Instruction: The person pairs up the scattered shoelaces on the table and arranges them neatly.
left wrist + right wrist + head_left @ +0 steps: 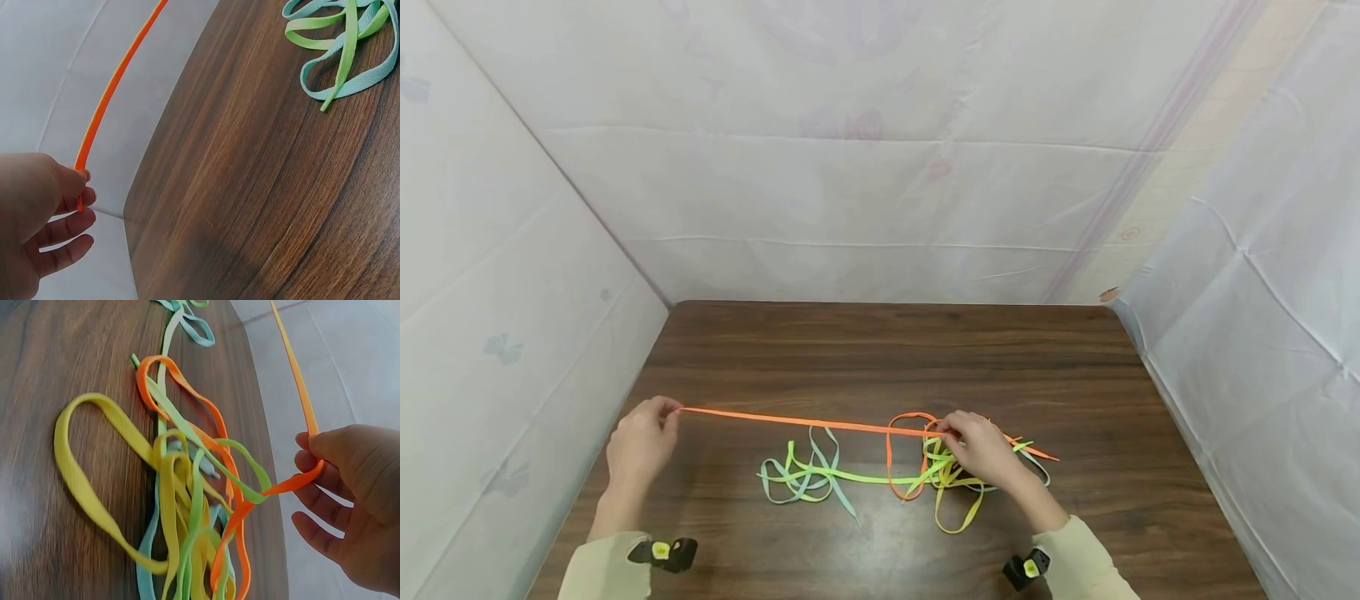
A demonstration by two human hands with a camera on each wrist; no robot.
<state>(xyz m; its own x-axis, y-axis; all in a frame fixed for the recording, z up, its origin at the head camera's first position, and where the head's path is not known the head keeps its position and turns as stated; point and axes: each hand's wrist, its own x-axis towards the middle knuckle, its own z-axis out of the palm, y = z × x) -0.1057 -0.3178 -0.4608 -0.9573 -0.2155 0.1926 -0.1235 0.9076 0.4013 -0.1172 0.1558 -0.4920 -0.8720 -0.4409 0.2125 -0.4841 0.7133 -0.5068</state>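
Note:
An orange shoelace (pixel 805 422) is stretched nearly straight between the two hands, raised over the table. Its tip is pinched between thumb and forefinger of the left hand (pixel 642 440), a short end showing below the thumb in the left wrist view. Farther along, the right hand (pixel 350 494) pinches the same lace between thumb and fingers. From there the orange lace runs down into a tangle with a yellow lace (pixel 81 481), a green lace (pixel 197 519) and a light blue lace (pixel 147 556). In the head view this pile lies beneath the right hand, which partly hides it.
Left of the pile, loops of a light blue lace (pixel 847 502) and a green lace (pixel 791 452) lie crossed on the dark wooden table (pixel 880 350). White patterned sheets (pixel 865 192) hang behind the table and along both sides. Each wrist wears a black strapped camera (pixel 683 555).

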